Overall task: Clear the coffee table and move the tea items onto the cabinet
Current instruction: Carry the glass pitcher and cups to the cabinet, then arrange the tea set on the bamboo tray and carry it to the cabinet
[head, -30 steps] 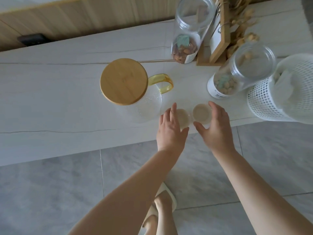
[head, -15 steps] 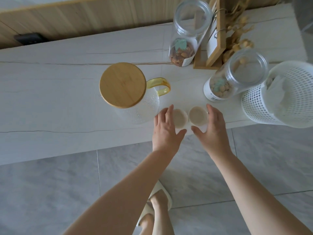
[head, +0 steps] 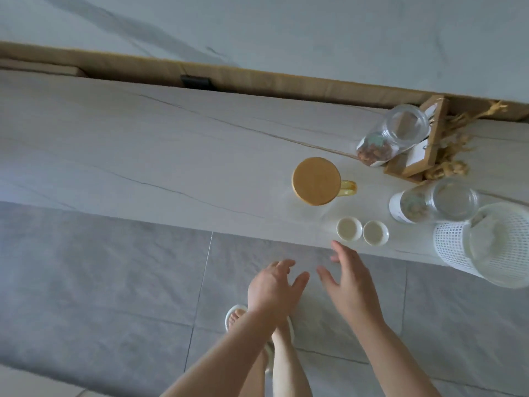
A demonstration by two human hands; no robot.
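Cabinet top (head: 171, 156): jars (head: 400, 136), basket (head: 486, 247) beside cups (head: 362, 230).

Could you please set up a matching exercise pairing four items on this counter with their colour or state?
Things:
1. pitcher lid
2. pitcher handle
3. basket
4. left hand

Descriptions:
A. white mesh
B. open, holding nothing
C. round, wooden
D. translucent yellow

Pairs: 1-C, 2-D, 3-A, 4-B
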